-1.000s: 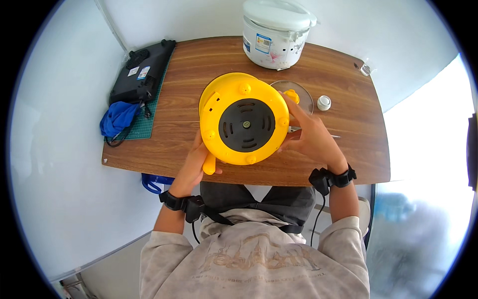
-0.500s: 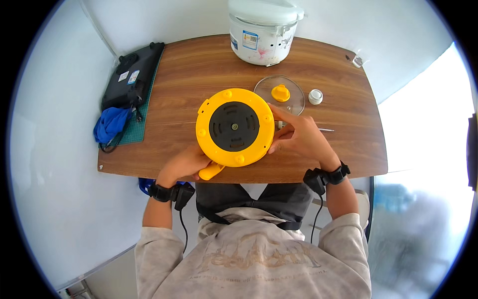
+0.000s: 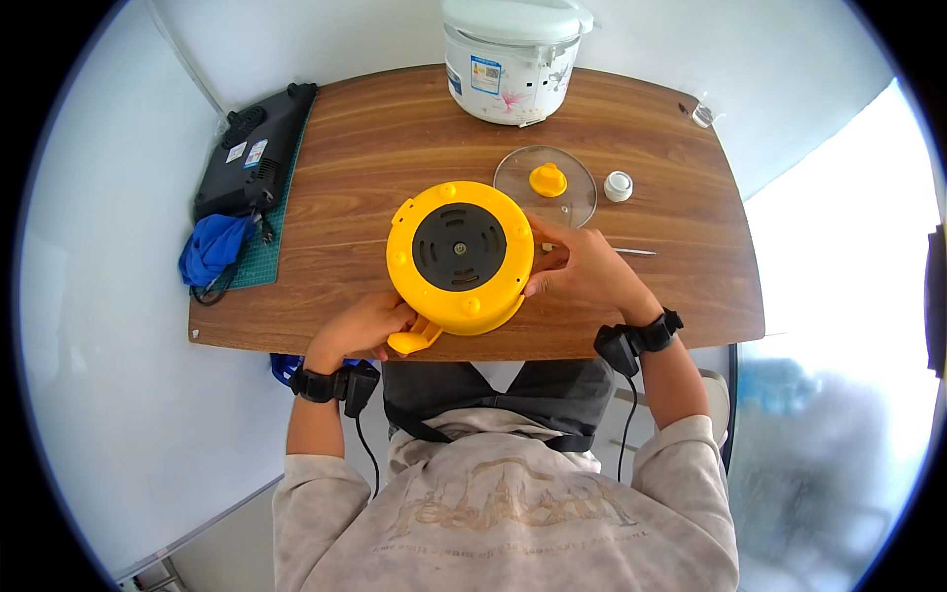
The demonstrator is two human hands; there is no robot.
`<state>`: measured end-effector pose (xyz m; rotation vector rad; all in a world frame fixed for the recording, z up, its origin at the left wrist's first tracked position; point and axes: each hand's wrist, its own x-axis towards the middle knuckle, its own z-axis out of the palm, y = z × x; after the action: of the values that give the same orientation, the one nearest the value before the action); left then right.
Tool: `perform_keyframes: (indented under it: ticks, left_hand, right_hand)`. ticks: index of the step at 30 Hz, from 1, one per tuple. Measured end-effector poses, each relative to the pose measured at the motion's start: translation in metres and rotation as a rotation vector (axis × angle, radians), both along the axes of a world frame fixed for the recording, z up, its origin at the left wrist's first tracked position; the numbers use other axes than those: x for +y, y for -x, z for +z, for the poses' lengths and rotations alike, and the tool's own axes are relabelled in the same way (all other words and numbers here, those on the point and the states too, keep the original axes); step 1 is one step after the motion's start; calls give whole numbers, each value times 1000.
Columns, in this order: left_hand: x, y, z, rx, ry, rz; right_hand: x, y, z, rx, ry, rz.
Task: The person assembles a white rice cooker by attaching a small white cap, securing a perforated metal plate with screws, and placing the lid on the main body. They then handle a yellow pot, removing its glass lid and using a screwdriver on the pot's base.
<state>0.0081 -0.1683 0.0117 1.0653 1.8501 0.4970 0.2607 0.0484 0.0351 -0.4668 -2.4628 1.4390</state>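
A yellow electric cooking pot (image 3: 514, 237) is held bottom up over the table's near part. Its round black base plate (image 3: 434, 249) has several slots and a screw in the middle. At the pot's near left side, my left hand (image 3: 367, 324) is closed at the yellow handle (image 3: 414, 337), its fingertips partly hidden behind it. My right hand (image 3: 587, 264) grips the pot's right side, thumb and index finger against the wall. Just beyond that hand lies a glass lid (image 3: 580, 202) with a yellow knob (image 3: 548, 181). A screwdriver (image 3: 634, 252) lies partly hidden behind my right hand.
A white rice cooker (image 3: 508, 79) stands at the table's far edge. To the right of the lid is a small white round part (image 3: 619, 186). On the left, a black appliance (image 3: 247, 163) and a blue cloth (image 3: 214, 250) rest on a green mat (image 3: 262, 264).
The pot has tilted, so more of its near side wall shows below the base. Both hands keep their hold on it. The whole view has shifted slightly.
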Motion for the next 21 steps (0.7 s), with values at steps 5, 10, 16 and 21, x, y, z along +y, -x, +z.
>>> perform_keyframes:
  ticks: [5, 10, 16, 21]
  left_hand:
    - [2, -3, 5, 8, 58, 46]
    - [1, 1, 22, 78, 57, 119]
    - [-10, 16, 17, 349, -429, 234]
    - [7, 1, 26, 322, -657, 231]
  right_hand:
    - [0, 0, -8, 15, 22, -25]
    - [11, -26, 0, -1, -140, -171]
    - [21, -55, -37, -126, -635, -500]
    - [19, -52, -63, -62, -824, -478]
